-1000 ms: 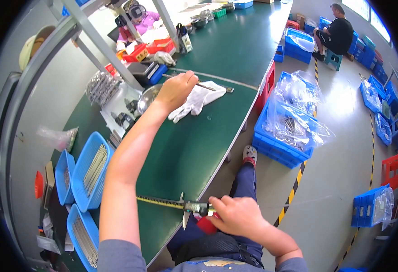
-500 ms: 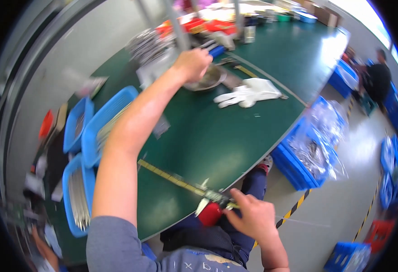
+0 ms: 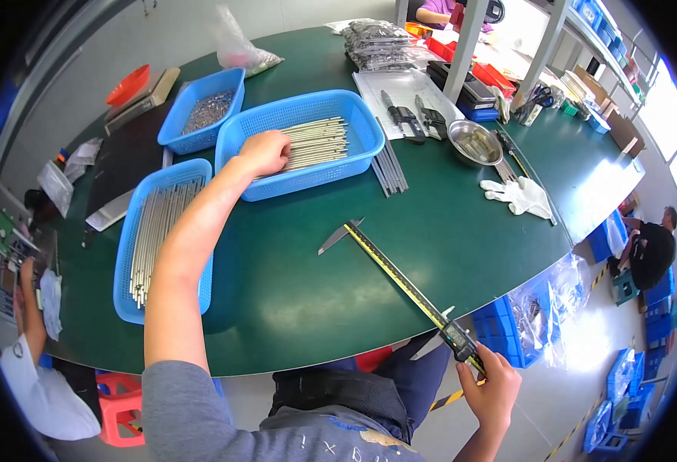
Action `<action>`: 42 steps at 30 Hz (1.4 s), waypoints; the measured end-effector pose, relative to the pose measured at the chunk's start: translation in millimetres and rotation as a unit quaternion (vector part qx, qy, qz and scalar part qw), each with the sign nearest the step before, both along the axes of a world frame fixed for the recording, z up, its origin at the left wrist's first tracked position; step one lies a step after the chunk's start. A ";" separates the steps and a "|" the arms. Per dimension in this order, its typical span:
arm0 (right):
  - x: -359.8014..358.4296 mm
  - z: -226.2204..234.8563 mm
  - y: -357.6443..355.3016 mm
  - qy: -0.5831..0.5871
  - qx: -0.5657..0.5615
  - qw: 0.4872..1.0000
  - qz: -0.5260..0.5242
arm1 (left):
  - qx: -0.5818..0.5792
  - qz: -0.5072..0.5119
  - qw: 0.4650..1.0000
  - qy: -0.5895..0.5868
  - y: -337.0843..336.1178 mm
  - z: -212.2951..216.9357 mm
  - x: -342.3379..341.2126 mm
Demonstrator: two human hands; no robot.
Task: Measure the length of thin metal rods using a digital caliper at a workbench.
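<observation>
The left hand [image 3: 268, 152] is over the large perforated blue basket [image 3: 308, 182] at upper centre, its fingers curled down among slim metal rods [image 3: 321, 144]; whether they pinch any cannot be told. At lower right, the right hand [image 3: 492, 389] pinches the end of a digital caliper [image 3: 400, 280] between thumb and fingers, the beam slanting up-left over the green table [image 3: 292, 285].

A second blue basket [image 3: 128, 310] of rods stands at centre left, and a smaller one [image 3: 200, 142] of tiny metal parts stands above it. Right of the large basket lie loose grey rods [image 3: 390, 171], with two micrometers [image 3: 405, 120] on a white tray [image 3: 377, 86]. A steel bowl [image 3: 455, 148] and a white glove [image 3: 519, 196] are at upper right.

The left forearm crosses the second basket, covering some of its rods. The left fingertips are hidden, the bowl's contents are hard to identify, and a co-worker [image 3: 53, 393] at lower left is cut off by the dark rim.
</observation>
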State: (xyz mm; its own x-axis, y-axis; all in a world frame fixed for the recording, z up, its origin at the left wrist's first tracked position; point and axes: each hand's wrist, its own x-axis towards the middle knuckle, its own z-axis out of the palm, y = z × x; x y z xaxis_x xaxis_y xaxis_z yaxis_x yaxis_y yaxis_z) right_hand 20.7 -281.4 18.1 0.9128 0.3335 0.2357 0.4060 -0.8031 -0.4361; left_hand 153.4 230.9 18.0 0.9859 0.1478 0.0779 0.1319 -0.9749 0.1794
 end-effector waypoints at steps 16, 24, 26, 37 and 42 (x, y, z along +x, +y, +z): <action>-24.6 5.4 7.8 0.019 0.015 0.998 -0.053 | 0.118 -0.097 0.987 -0.048 -6.6 3.3 12.8; -27.1 0.5 8.8 0.023 0.015 0.999 -0.045 | 0.095 -0.212 0.896 -0.379 -63.4 64.0 -52.1; -29.7 -3.7 5.1 0.031 0.007 0.998 -0.047 | 0.068 -0.276 0.874 -0.394 -123.6 60.0 -87.0; -30.0 -7.6 1.5 0.024 0.039 0.998 -0.035 | 0.018 -0.412 0.848 -0.333 -211.5 -33.9 -157.3; -33.8 -8.4 1.5 0.029 0.037 0.998 -0.038 | 0.020 -0.392 0.863 -0.317 -209.0 -42.8 -151.7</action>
State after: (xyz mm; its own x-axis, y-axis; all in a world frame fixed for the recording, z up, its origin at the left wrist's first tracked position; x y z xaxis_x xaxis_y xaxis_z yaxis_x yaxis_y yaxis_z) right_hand -13.1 -279.9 9.7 0.9478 0.2453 0.2039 0.3170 -0.7952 -0.5168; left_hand 1.6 21.9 -24.8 0.5390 -0.5608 0.6286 -0.6840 -0.7269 -0.0620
